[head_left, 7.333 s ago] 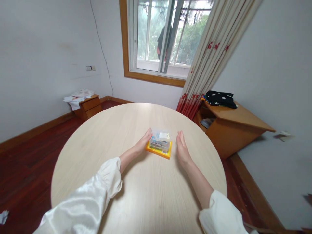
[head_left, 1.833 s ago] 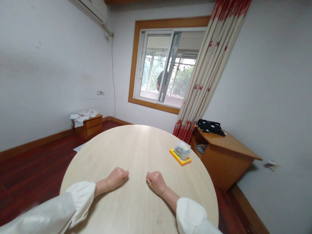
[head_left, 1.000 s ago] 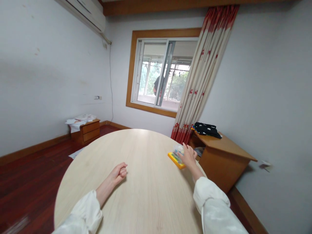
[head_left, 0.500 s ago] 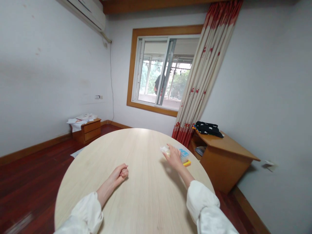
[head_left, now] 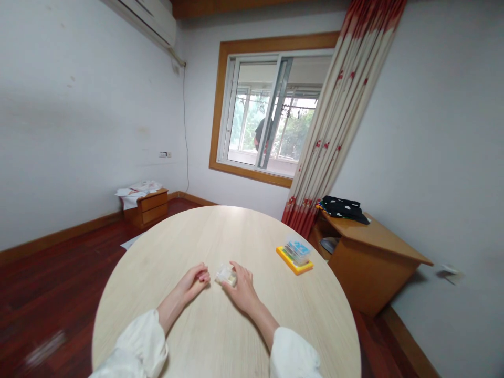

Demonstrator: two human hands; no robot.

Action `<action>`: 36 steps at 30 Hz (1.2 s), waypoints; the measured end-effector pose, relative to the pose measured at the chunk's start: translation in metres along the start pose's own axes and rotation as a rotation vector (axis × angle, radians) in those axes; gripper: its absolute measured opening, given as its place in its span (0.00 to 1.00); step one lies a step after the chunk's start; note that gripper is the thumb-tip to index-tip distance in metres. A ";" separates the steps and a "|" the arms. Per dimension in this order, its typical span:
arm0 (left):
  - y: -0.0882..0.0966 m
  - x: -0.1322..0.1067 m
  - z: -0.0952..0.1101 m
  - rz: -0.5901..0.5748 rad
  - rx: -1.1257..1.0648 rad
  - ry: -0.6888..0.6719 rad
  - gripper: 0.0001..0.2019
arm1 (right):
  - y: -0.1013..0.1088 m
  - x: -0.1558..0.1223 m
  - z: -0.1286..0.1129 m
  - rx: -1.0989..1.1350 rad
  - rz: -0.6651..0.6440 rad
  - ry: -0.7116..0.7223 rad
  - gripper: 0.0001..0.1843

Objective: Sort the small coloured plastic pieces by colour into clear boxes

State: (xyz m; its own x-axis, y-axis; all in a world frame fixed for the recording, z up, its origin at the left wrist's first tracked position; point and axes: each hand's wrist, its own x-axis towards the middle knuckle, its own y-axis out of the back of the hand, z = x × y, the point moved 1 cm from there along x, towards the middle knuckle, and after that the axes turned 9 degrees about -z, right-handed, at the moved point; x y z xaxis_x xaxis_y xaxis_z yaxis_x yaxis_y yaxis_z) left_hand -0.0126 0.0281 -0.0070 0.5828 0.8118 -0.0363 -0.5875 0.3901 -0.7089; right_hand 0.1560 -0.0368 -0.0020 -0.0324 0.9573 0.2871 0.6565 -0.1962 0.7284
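Two bare hands over one round table (head_left: 236, 341), head view.

Right hand (head_left: 244, 291): thumb and fingers spread partway, closed about the sides of one small clear box (head_left: 225, 275). Held low, at or just above the pale wood; cannot tell whether touching it. Contents whitish to pale yellow, blurred. Position: between the hands, near the middle of the tabletop, nearer to the right hand.

Left hand (head_left: 192, 283): fingers folded loosely toward the palm, just beside the small clear box but apart from it. Cannot tell whether holding anything inside the curl.

White sleeves (head_left: 144, 336), gathered at the cuffs, one on each forearm.

Far right of the tabletop, well apart from both hands: one yellow tray (head_left: 294, 268), flat, set at an angle. On it, one stack of clear boxes (head_left: 298, 253), blue marks at the top; exact count unreadable.

Beyond the table, left: one low drawer unit (head_left: 155, 207), topped with papers (head_left: 137, 190). Right: one wooden desk (head_left: 380, 244), bearing dark cloth with white spots (head_left: 342, 209).

Rear wall: one sliding window (head_left: 248, 147), wood-framed; behind the glass, part of a person in dark clothing (head_left: 260, 134). Alongside, one cream curtain (head_left: 334, 126) with red pattern.
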 end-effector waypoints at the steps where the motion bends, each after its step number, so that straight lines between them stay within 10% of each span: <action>1: 0.001 0.001 0.000 -0.001 -0.011 0.001 0.25 | -0.001 -0.001 -0.001 0.007 0.013 0.004 0.30; 11: 0.005 0.001 0.007 0.025 -0.182 -0.053 0.22 | -0.007 -0.007 0.006 0.226 0.239 -0.047 0.23; 36: -0.006 -0.009 0.006 0.055 -0.308 0.048 0.18 | -0.003 -0.009 0.002 0.360 0.288 -0.156 0.25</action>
State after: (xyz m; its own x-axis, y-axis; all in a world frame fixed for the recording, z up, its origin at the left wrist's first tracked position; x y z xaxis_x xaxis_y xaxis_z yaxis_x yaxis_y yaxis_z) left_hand -0.0178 0.0209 0.0013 0.5850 0.8037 -0.1088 -0.4257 0.1901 -0.8847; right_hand 0.1555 -0.0445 -0.0082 0.2846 0.9007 0.3283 0.8421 -0.3985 0.3634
